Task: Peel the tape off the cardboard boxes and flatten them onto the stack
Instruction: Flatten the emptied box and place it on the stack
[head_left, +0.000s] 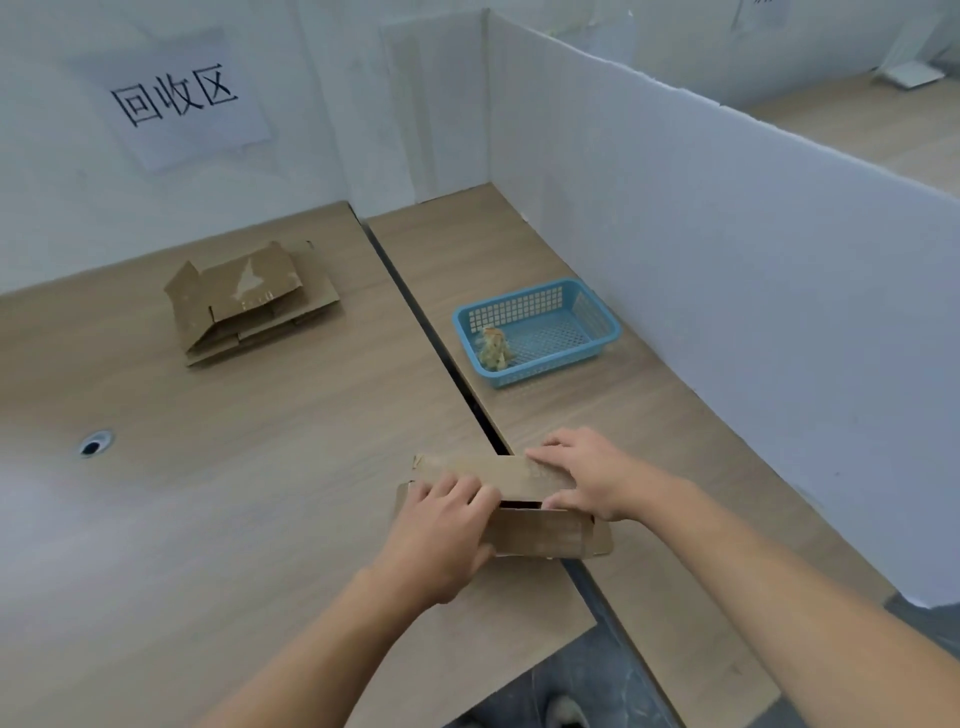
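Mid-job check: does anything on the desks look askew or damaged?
Minor only: the stack of flattened boxes is untidy, its top piece skewed with a pale torn patch and a flap lifting at the left. The held cardboard box sits across the desk gap.

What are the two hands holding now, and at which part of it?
Both hold the cardboard box. The left hand grips its left end; the right hand pinches the right end of the top flap.

A left hand (441, 530) and right hand (587, 475) grip the flaps of a small cardboard box (550, 538) on a wooden tabletop (260, 467). Beyond lie a stack of flattened boxes (249, 301) and a blue basket (597, 317) holding crumpled tape (496, 348).
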